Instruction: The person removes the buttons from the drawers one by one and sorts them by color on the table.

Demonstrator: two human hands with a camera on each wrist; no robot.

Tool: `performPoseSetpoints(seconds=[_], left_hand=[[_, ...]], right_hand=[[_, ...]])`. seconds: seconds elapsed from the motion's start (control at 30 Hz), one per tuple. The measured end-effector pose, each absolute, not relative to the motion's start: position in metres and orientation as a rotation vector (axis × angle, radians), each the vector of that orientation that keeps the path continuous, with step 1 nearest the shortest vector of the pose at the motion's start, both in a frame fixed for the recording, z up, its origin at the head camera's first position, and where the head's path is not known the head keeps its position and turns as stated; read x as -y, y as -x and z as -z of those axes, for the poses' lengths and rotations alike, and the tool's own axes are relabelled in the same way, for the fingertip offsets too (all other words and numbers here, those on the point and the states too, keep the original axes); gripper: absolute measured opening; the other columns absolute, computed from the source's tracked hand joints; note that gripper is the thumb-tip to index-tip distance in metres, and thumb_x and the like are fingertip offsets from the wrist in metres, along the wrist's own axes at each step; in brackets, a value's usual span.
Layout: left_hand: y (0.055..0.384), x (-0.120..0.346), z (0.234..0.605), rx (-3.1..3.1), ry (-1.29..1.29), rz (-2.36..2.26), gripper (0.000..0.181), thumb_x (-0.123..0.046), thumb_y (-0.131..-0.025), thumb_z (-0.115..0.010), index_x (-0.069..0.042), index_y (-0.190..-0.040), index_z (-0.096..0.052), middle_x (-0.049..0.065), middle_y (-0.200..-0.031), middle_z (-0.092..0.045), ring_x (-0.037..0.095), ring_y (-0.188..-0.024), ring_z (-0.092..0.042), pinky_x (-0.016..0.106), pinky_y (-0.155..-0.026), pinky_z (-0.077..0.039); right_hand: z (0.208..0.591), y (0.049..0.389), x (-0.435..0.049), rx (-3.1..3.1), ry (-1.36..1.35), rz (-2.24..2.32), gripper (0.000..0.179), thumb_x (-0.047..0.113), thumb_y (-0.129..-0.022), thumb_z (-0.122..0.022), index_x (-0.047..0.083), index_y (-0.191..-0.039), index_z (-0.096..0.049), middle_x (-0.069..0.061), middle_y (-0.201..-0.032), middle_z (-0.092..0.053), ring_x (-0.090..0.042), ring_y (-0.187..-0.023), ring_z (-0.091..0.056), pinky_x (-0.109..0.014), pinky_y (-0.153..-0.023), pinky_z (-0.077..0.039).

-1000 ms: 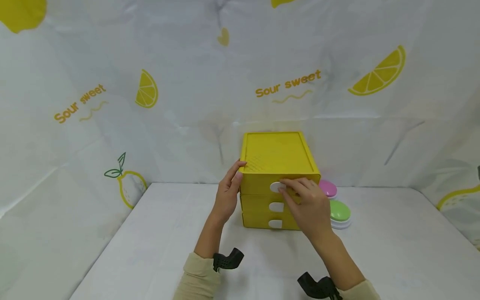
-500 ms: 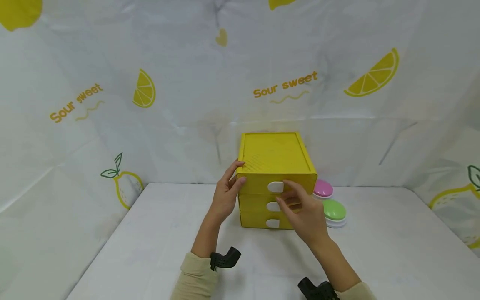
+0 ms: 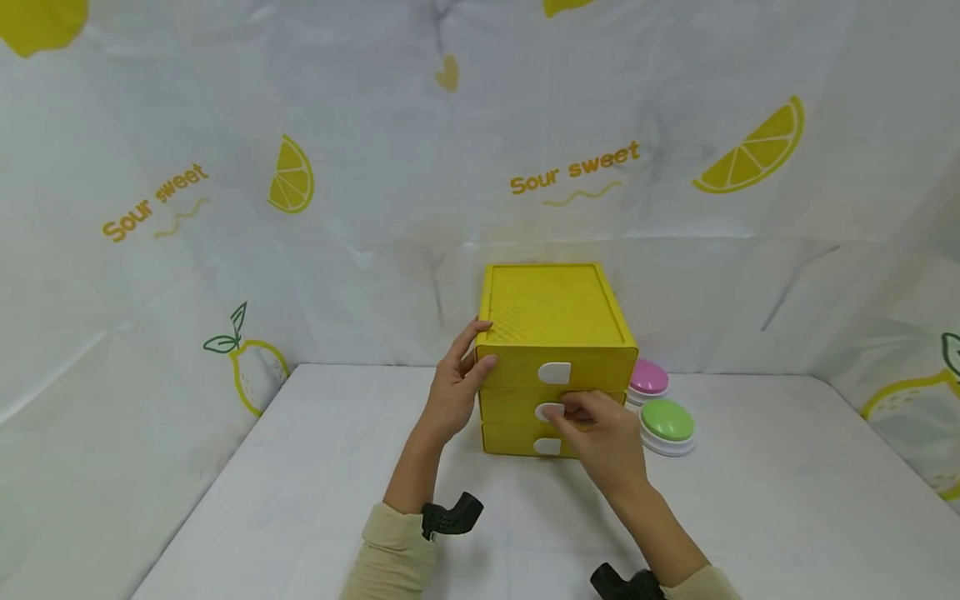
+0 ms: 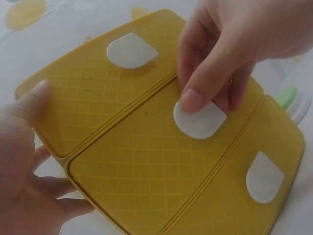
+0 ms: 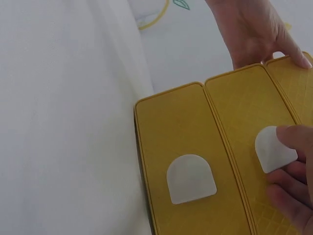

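A yellow drawer cabinet (image 3: 558, 304) with three stacked drawers stands on the white table. Each drawer front bears a white rounded handle tab. My left hand (image 3: 450, 387) holds the cabinet's upper left corner, its thumb on the top drawer front (image 4: 98, 93) and the other fingers at the side and top edge. With my right hand (image 3: 606, 442) I pinch the handle (image 4: 198, 122) of the middle drawer, thumb (image 4: 193, 100) on the tab's face. The top handle (image 3: 554, 372) and bottom handle (image 5: 190, 178) are untouched. All drawer fronts look flush.
Right of the cabinet sit a green domed button (image 3: 667, 421) on a white base and, behind it, a pink one (image 3: 648, 377). A white sheet with lemon prints (image 3: 405, 167) hangs behind the table (image 3: 315, 492).
My right hand has let go of the top drawer's handle and moved down to the middle one. The left thumb has shifted onto the top drawer front; the cabinet stays in place.
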State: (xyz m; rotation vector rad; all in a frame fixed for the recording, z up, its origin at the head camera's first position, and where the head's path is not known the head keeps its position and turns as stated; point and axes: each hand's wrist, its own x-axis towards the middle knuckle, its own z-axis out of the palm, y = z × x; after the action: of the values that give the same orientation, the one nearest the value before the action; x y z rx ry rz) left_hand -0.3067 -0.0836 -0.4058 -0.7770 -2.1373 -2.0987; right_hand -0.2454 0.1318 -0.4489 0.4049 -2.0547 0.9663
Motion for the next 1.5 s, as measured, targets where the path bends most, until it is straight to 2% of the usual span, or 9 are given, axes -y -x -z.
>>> performPoseSetpoints(seconds=[0.2, 0.37, 0.67, 0.83, 1.07, 1.3, 1.4, 1.5], left_hand=[[0.306, 0.083, 0.405, 2.133, 0.793, 2.096, 0.048, -0.021, -0.105, -0.054, -0.027, -0.151, -0.041, -0.004, -0.168, -0.024, 0.026, -0.143, -0.049, 0.032, -0.109, -0.051], [0.305, 0.083, 0.405, 2.126, 0.814, 2.100, 0.048, -0.022, -0.106, -0.054, -0.026, -0.151, -0.041, -0.004, -0.168, -0.023, 0.027, -0.142, -0.049, 0.031, -0.106, -0.052], [0.306, 0.080, 0.409, 2.123, 0.816, 2.061, 0.047, -0.026, -0.106, -0.052, -0.027, -0.151, -0.039, -0.006, -0.169, -0.021, 0.026, -0.144, -0.048, 0.039, -0.110, -0.050], [0.306, 0.078, 0.409, 2.094, 0.826, 2.073, 0.051, -0.022, -0.105, -0.055, -0.027, -0.154, -0.039, -0.004, -0.169, -0.023, 0.028, -0.145, -0.047, 0.042, -0.113, -0.048], [0.307, 0.080, 0.410, 2.118, 0.850, 2.033, 0.062, -0.020, -0.104, -0.058, -0.035, -0.158, -0.032, -0.006, -0.169, -0.022, 0.025, -0.149, -0.041, 0.043, -0.115, -0.044], [0.300, 0.082, 0.412, 2.290, 0.810, 1.783, 0.061, -0.031, -0.107, -0.049, -0.048, -0.157, -0.018, -0.007, -0.169, -0.021, 0.021, -0.153, -0.033, 0.048, -0.124, -0.031], [0.297, 0.081, 0.413, 2.324, 0.786, 1.696, 0.061, -0.036, -0.108, -0.047, -0.049, -0.158, -0.015, -0.006, -0.168, -0.024, 0.020, -0.153, -0.033, 0.047, -0.124, -0.031], [0.295, 0.080, 0.417, 2.328, 0.744, 1.673, 0.063, -0.038, -0.107, -0.048, -0.051, -0.158, -0.013, -0.005, -0.166, -0.031, 0.019, -0.151, -0.038, 0.047, -0.123, -0.034]], right_hand=[[0.446, 0.241, -0.125, 2.102, -0.318, -0.920, 0.022, 0.010, -0.070, -0.092, 0.005, -0.083, -0.075, -0.006, -0.075, -0.069, -0.016, -0.067, -0.070, -0.027, -0.058, -0.060], [0.444, 0.239, -0.123, 2.100, -0.288, -0.891, 0.022, 0.007, -0.068, -0.093, 0.005, -0.080, -0.074, -0.005, -0.074, -0.069, -0.016, -0.065, -0.069, -0.023, -0.056, -0.056], [0.440, 0.232, -0.126, 2.183, -0.251, -0.868, 0.022, 0.013, -0.071, -0.093, 0.009, -0.080, -0.074, -0.001, -0.072, -0.068, -0.012, -0.067, -0.065, -0.020, -0.057, -0.053], [0.437, 0.223, -0.128, 2.197, -0.254, -0.880, 0.022, 0.014, -0.071, -0.092, 0.010, -0.080, -0.073, 0.000, -0.073, -0.067, -0.013, -0.067, -0.066, -0.020, -0.056, -0.053], [0.435, 0.213, -0.126, 2.208, -0.248, -0.878, 0.022, 0.011, -0.069, -0.093, 0.011, -0.079, -0.073, 0.001, -0.073, -0.068, -0.012, -0.066, -0.065, -0.019, -0.056, -0.052], [0.436, 0.200, -0.124, 2.223, -0.257, -0.861, 0.024, 0.011, -0.068, -0.094, 0.014, -0.079, -0.072, 0.004, -0.073, -0.067, -0.009, -0.065, -0.064, -0.018, -0.056, -0.051], [0.437, 0.195, -0.122, 2.226, -0.248, -0.844, 0.025, 0.010, -0.067, -0.094, 0.015, -0.078, -0.072, 0.005, -0.072, -0.066, -0.008, -0.064, -0.062, -0.017, -0.055, -0.051], [0.437, 0.191, -0.121, 2.228, -0.238, -0.841, 0.026, 0.010, -0.066, -0.095, 0.015, -0.078, -0.072, 0.005, -0.071, -0.065, -0.008, -0.063, -0.060, -0.017, -0.055, -0.050]])
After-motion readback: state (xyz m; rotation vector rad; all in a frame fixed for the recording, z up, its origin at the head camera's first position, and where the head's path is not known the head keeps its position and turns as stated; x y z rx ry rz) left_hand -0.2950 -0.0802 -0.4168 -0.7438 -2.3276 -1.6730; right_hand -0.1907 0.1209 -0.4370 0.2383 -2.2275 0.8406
